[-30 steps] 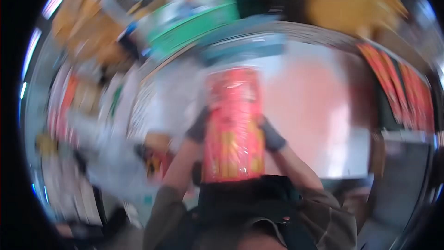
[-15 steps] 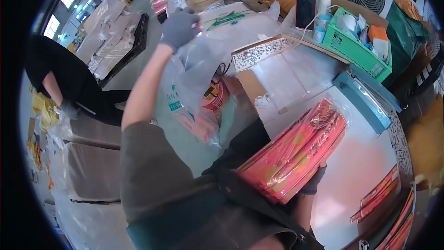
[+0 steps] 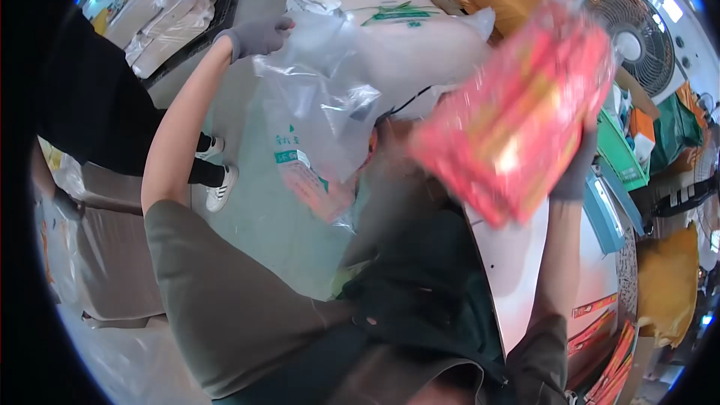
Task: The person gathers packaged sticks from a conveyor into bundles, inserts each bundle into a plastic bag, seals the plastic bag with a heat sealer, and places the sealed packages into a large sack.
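Note:
My left hand (image 3: 259,36), in a grey glove, has its fingers curled at the upper left edge of a clear plastic bag (image 3: 322,116) with green print. Reddish things show through the bag's lower part. On the other side, my right hand (image 3: 577,165), gloved too, grips a bundle of red and gold printed packets (image 3: 517,112) in clear film from its right side. The bundle is lifted above the white worktable, tilted, and blurred by motion. Its underside and most of my right fingers are hidden.
Flat red packets (image 3: 592,330) lie on the white worktable (image 3: 514,255) at my right. A green crate (image 3: 622,154) of small items and a fan (image 3: 630,41) stand beyond. A person in dark clothes (image 3: 97,97) stands at left by wrapped grey stacks (image 3: 120,262).
My right hand has raised the red bundle from the table edge, up and forward. My left hand has shifted left. The view has turned, and the co-worker's shoes now show.

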`<state>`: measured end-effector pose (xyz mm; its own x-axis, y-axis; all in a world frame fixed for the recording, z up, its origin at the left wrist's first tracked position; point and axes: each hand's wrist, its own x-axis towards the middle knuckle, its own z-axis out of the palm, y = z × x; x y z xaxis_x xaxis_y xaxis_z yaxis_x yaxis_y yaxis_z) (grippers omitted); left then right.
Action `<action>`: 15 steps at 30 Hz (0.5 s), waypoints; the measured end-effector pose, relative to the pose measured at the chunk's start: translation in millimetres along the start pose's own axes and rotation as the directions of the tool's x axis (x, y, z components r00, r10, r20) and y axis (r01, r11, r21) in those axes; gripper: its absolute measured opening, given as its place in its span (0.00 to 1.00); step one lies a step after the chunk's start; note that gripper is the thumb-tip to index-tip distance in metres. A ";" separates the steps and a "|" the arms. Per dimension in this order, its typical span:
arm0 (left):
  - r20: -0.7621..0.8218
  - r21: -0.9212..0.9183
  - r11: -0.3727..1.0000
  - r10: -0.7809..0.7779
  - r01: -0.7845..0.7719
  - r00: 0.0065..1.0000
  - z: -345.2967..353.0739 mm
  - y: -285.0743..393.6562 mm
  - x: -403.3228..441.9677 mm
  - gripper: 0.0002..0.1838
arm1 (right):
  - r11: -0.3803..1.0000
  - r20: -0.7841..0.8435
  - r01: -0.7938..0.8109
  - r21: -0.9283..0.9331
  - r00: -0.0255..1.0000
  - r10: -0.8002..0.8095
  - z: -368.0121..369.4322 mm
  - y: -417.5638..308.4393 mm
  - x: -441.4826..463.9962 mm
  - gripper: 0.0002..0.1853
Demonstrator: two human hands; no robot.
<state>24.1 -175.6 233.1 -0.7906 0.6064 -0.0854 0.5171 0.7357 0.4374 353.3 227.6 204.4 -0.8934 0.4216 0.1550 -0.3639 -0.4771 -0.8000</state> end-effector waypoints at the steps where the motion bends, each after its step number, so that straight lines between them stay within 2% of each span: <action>1: -0.032 -0.087 0.995 0.036 -0.038 0.999 0.5 -2.1 -8.1 0.29 | 0.999 0.063 0.046 0.014 0.997 -0.047 38.8 1.9 25.9 0.35; 3: -0.028 -0.181 0.983 0.031 -0.036 0.999 -1.1 9.3 -25.5 0.31 | 0.998 0.196 0.052 0.020 0.979 -0.054 84.1 18.1 84.1 0.33; 4: -0.022 -0.224 0.974 0.032 -0.036 0.999 -0.6 12.8 -30.3 0.33 | 0.993 0.220 0.116 -0.035 0.970 -0.106 112.7 32.2 101.4 0.29; 7: -0.109 -0.478 0.878 -0.024 -0.031 0.994 11.0 3.9 -35.8 0.31 | 0.975 0.349 0.218 -0.051 0.918 -0.187 145.9 121.2 141.0 0.19; 9: -0.145 -0.714 0.698 -0.066 -0.058 0.987 19.5 2.9 -37.8 0.30 | 0.862 0.282 0.405 -0.306 0.903 -0.324 186.8 184.0 110.1 0.16; 10: -0.154 -0.808 0.585 -0.093 -0.072 0.984 24.6 3.0 -39.8 0.30 | 0.897 0.292 0.339 -0.283 0.922 -0.256 191.2 219.9 100.8 0.34; 11: -0.230 -0.861 0.488 -0.122 -0.144 0.966 31.8 5.5 -44.1 0.29 | 0.461 0.465 0.632 -0.623 0.773 -0.432 180.5 267.9 90.3 0.25; 13: -0.354 -0.913 0.286 -0.210 -0.289 0.911 47.1 4.9 -53.4 0.29 | 0.358 0.516 0.513 -0.780 0.851 -0.096 174.7 320.6 57.2 0.24; 14: -0.404 -0.886 0.301 -0.134 -0.352 0.905 48.6 -11.6 -56.3 0.30 | 0.274 0.511 0.477 -0.835 0.857 0.066 174.3 339.2 43.6 0.24; 15: -0.448 -0.871 0.295 -0.149 -0.393 0.881 61.3 -22.3 -60.1 0.31 | 0.182 0.498 0.469 -0.864 0.848 0.179 171.1 354.7 33.1 0.24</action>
<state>80.2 -209.9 173.5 -0.9210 0.2894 0.2607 0.1774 -0.2843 0.9422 149.6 -59.6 25.0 -0.9544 -0.1121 0.2766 -0.2577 0.7771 -0.5742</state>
